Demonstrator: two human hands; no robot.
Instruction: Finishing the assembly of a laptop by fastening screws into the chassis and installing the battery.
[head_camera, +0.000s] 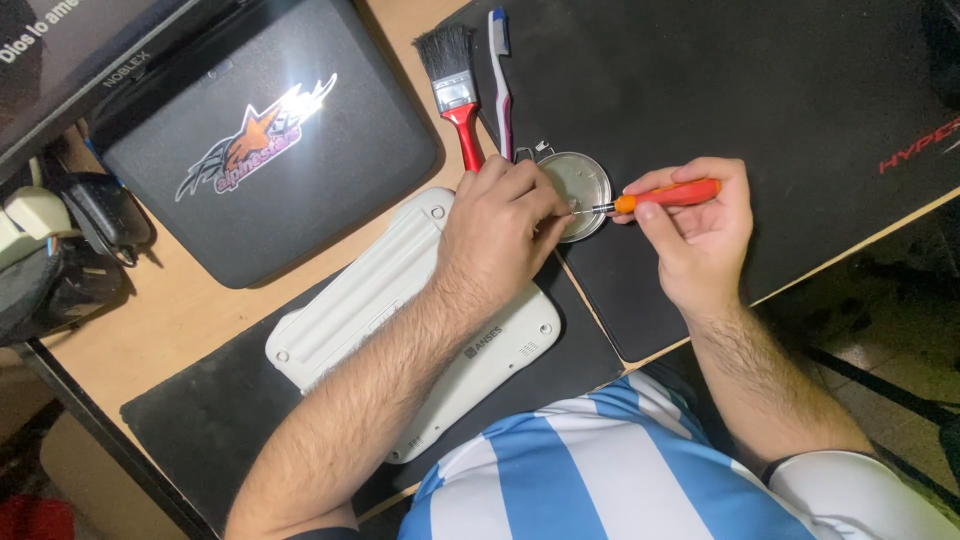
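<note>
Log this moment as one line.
left hand: steadies round metal lid | right hand: holds orange screwdriver, tip at lid | white device under left forearm

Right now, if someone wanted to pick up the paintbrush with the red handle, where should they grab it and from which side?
Probably by the red handle of the paintbrush, coming from the left over the bare wood. The handle is the narrow, graspable part; the black bristles point away from the person. A toothbrush lies close on its right, and the left hand covers the handle's end, so only the stretch below the metal ferrule is free.
</note>
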